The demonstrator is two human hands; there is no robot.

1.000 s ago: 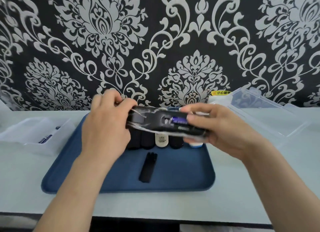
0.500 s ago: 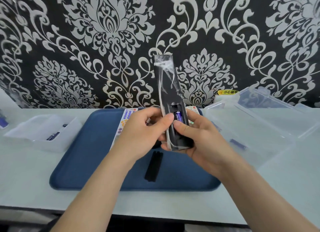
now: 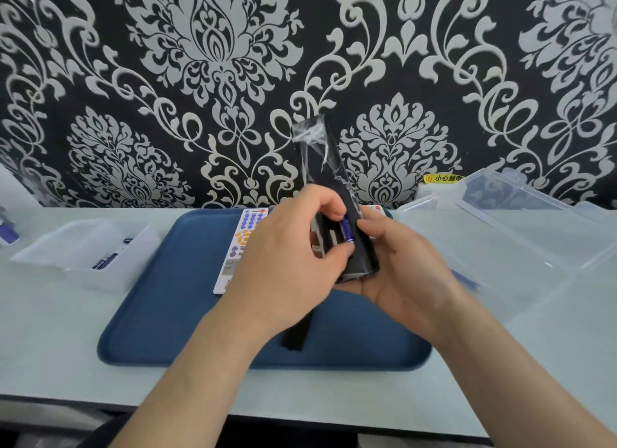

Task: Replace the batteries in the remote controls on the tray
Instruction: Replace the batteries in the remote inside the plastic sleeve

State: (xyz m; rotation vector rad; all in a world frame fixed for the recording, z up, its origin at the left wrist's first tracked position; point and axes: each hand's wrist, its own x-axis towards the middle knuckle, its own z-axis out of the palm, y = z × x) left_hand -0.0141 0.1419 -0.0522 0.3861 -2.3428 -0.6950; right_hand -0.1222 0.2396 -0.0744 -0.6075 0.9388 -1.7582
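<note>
A long black remote (image 3: 329, 167) wrapped in clear film stands nearly upright above the blue tray (image 3: 160, 314), its battery bay facing me. My right hand (image 3: 400, 267) cups its lower end from behind. My left hand (image 3: 293, 254) pinches a blue battery (image 3: 347, 230) between thumb and fingertip at the open bay. The black battery cover (image 3: 295, 337) lies on the tray below my hands. A white remote with blue buttons (image 3: 240, 244) lies on the tray at the left, partly hidden by my left hand. Another white remote's tip (image 3: 375, 209) shows behind my right hand.
A small clear box (image 3: 86, 257) holding a battery stands on the table left of the tray. A large clear plastic box with its lid raised (image 3: 500, 234) stands to the right, with a bluish battery (image 3: 465, 279) in it. The patterned wall rises close behind.
The black remote went from lying level between both hands to standing upright. My left hand has shifted onto the blue battery at the bay, and the white remote has come into sight.
</note>
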